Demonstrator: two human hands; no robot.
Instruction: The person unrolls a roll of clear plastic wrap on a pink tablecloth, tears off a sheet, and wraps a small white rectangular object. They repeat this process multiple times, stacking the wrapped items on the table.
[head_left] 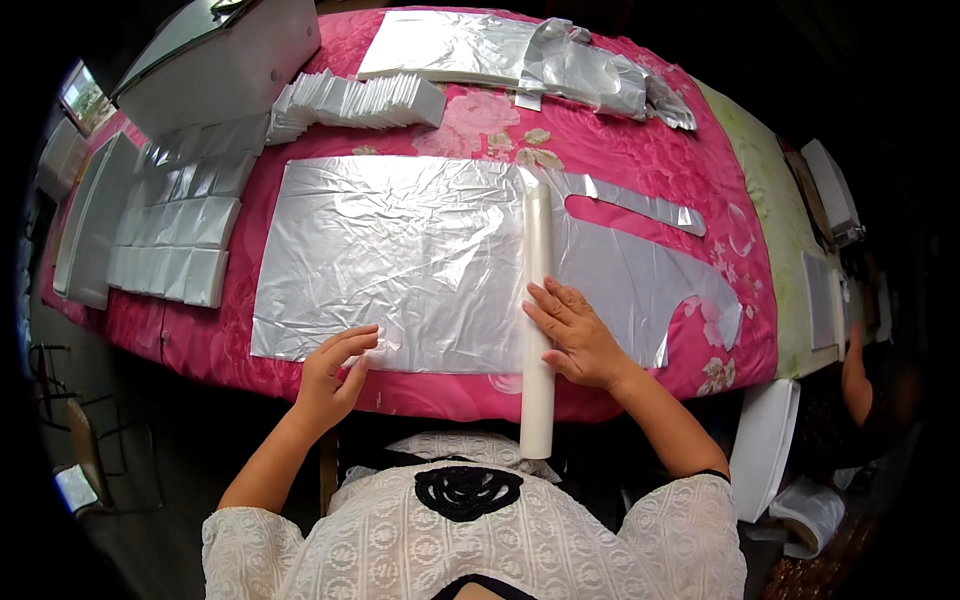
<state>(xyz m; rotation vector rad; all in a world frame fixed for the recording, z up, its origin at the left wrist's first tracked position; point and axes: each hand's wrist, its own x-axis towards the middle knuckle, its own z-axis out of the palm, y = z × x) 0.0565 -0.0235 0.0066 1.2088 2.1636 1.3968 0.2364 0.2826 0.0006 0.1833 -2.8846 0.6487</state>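
A thin, crinkled silvery plastic sheet [390, 260], cut like an apron, lies spread on the table in front of me. Its right end has a long slot, a narrow strip and a curved cut-out. Across it, from far to near, rests a long off-white tube [537, 400] whose near end juts past the table edge. My right hand [575, 330] lies against the tube's right side, fingers stretched out and touching it. Over the sheet's near edge, left of the tube, my left hand [338, 375] is held with fingers extended, thumb apart and nothing in it.
A pink floral cloth [470, 115] covers the table. Folded silvery packets [180, 220] stand in rows at left, with another row [350, 103] behind. A white box [225, 65] and stacked flat sheets [450, 45] sit farther back. Another person's arm [855, 375] shows at right.
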